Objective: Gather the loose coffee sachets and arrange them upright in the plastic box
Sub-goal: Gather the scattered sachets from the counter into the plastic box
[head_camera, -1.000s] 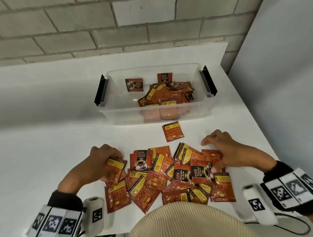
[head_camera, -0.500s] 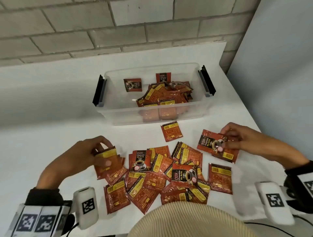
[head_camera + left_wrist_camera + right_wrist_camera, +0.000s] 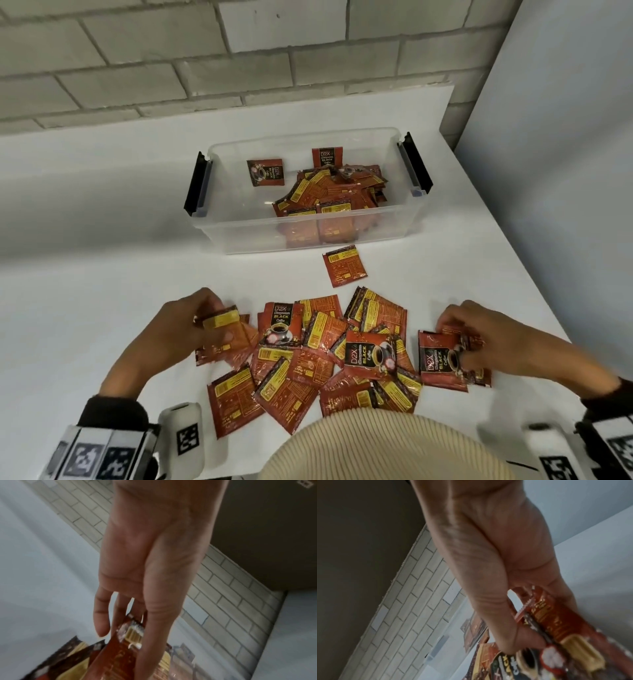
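Thin, glossy red-and-yellow foil coffee sachets (image 3: pixel 318 356) lie heaped at six o'clock of the clear plastic box (image 3: pixel 239 233). Both hands' fingers (image 3: pixel 224 337) pinch small stacks; light, slippery, best gripped by edges.

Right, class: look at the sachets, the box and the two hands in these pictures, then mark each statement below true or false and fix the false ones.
1. The box has a lid on. False: it is open on top, with sachets inside.
2. Each hand holds sachets. True: the left hand and the right hand both have a grip on some.
3. One lone sachet lies between the box and the pile. True.
4. All the sachets in the box stand upright. False: most lie in a loose heap; only a couple at the back look upright.
5. The table is black. False: it is white.
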{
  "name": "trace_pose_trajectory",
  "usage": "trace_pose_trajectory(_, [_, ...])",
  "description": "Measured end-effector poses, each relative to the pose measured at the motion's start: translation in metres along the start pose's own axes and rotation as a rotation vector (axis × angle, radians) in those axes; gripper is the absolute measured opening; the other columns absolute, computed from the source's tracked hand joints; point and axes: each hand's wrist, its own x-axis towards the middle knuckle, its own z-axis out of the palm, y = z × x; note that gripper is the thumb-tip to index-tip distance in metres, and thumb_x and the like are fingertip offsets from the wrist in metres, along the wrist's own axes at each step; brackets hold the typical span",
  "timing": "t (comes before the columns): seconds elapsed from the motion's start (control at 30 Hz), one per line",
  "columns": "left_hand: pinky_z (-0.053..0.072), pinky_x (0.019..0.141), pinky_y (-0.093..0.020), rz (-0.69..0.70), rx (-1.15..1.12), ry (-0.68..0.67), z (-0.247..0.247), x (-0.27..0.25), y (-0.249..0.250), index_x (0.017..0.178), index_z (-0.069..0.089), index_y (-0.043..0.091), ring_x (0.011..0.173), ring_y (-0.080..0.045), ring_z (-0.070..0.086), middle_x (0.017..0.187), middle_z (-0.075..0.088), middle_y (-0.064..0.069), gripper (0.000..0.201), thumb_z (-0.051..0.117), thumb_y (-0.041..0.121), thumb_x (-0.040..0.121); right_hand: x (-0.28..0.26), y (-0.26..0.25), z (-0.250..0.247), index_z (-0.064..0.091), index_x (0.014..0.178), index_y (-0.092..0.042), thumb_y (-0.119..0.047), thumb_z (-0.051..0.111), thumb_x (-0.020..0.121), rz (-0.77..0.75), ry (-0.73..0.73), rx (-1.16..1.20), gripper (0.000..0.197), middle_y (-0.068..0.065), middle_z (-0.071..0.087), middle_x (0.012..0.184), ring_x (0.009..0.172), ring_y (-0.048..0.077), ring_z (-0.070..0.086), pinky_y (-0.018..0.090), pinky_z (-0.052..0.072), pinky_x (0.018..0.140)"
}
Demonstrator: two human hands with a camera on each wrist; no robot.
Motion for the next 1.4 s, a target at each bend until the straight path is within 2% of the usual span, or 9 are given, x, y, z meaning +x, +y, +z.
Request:
trace_pose_trajectory(0.13, [0.052, 0.075, -0.034, -0.023, -0.208, 0.044, -0.017, 0.001, 0.01, 0.096, 0.06, 0.021, 0.084, -0.018, 0.068, 0.087, 0.072, 0.002, 0.04, 0.085, 0.035, 0.068, -0.002, -0.007, -0.001, 0.045, 0.099, -0.035, -0.027, 0.066, 0.084, -0.005, 0.005, -0.059, 0.027, -0.009, 0.043, 0.107, 0.096, 0.005, 0.049, 0.013, 0.042, 0.074])
trace_pose_trajectory(0.27, [0.049, 0.078, -0.026, 0.051, -0.372, -0.036, -0.022, 0.003, 0.048, 0.102, 0.067, 0.022, 0.082, -0.009, 0.07, 0.089, 0.074, 0.004, 0.042, 0.078, 0.047, 0.07, -0.005, -0.015, 0.003, 0.036, 0.114, -0.035, -0.055, 0.074, 0.071, 0.01, -0.057, -0.09, 0.062, -0.015, 0.035, 0.111, 0.107, 0.002, 0.037, 0.014, 0.041, 0.082])
trace_pose_trajectory(0.4, [0.046, 0.068, -0.01, 0.205, -0.338, -0.163, -0.006, 0.02, 0.1, 0.099, 0.069, 0.023, 0.079, -0.002, 0.067, 0.088, 0.074, 0.003, 0.015, 0.069, 0.024, 0.084, -0.001, -0.02, 0.014, 0.034, 0.11, -0.029, -0.042, 0.078, 0.072, 0.047, -0.002, -0.234, 0.059, -0.011, 0.029, 0.109, 0.103, 0.005, 0.032, 0.011, 0.041, 0.077])
trace_pose_trajectory(0.53, [0.039, 0.075, -0.003, 0.374, -0.062, -0.321, 0.023, 0.054, 0.139, 0.112, 0.057, 0.03, 0.099, -0.005, 0.056, 0.107, 0.053, 0.017, 0.024, 0.064, 0.026, 0.09, -0.001, -0.022, 0.012, 0.033, 0.101, -0.027, -0.036, 0.076, 0.075, 0.097, -0.042, -0.222, 0.051, -0.01, 0.032, 0.102, 0.09, 0.005, 0.038, 0.01, 0.038, 0.055])
trace_pose_trajectory(0.67, [0.028, 0.106, -0.026, 0.435, 0.273, -0.361, 0.051, 0.084, 0.154, 0.141, 0.044, 0.014, 0.134, -0.02, 0.034, 0.148, 0.036, -0.001, 0.051, 0.059, 0.028, 0.094, -0.002, -0.019, 0.005, 0.031, 0.088, -0.031, -0.027, 0.074, 0.077, 0.103, -0.045, -0.188, 0.045, -0.01, 0.046, 0.095, 0.08, 0.006, 0.048, 0.017, 0.04, 0.057])
trace_pose_trajectory(0.83, [0.021, 0.116, -0.041, 0.409, 0.416, -0.351, 0.074, 0.098, 0.152, 0.143, 0.038, 0.009, 0.143, -0.026, 0.013, 0.154, 0.022, -0.006, 0.057, 0.059, 0.029, 0.094, -0.003, -0.012, -0.021, 0.044, 0.094, -0.027, -0.024, 0.081, 0.072, 0.113, -0.007, 0.012, 0.044, -0.006, 0.064, 0.092, 0.084, 0.011, 0.062, 0.023, 0.05, 0.064])
trace_pose_trajectory(1.03, [0.026, 0.113, -0.045, 0.369, 0.43, -0.308, 0.082, 0.096, 0.145, 0.143, 0.039, 0.013, 0.138, -0.028, 0.02, 0.144, 0.028, -0.01, 0.056, 0.06, 0.032, 0.094, 0.011, -0.047, -0.029, 0.052, 0.108, -0.027, -0.029, 0.081, 0.072, 0.014, 0.058, 0.283, 0.046, -0.011, 0.066, 0.099, 0.089, 0.005, 0.064, 0.017, 0.052, 0.072])
trace_pose_trajectory(1.27, [0.037, 0.09, -0.024, 0.345, 0.209, -0.273, 0.064, 0.089, 0.146, 0.121, 0.058, 0.013, 0.11, -0.019, 0.044, 0.122, 0.04, -0.006, 0.037, 0.069, 0.025, 0.087, 0.044, -0.068, 0.001, 0.049, 0.119, -0.019, -0.037, 0.076, 0.078, 0.007, 0.075, -0.155, 0.052, -0.002, 0.051, 0.107, 0.097, 0.013, 0.048, 0.026, 0.045, 0.081])
trace_pose_trajectory(1.4, [0.045, 0.083, -0.022, 0.362, 0.065, -0.212, 0.036, 0.072, 0.144, 0.115, 0.056, 0.018, 0.099, -0.015, 0.053, 0.112, 0.05, 0.0, 0.032, 0.07, 0.024, 0.086, 0.047, -0.066, 0.002, 0.05, 0.117, -0.017, -0.037, 0.074, 0.079, 0.035, 0.078, -0.174, 0.049, -0.001, 0.048, 0.105, 0.095, 0.013, 0.044, 0.025, 0.041, 0.078])
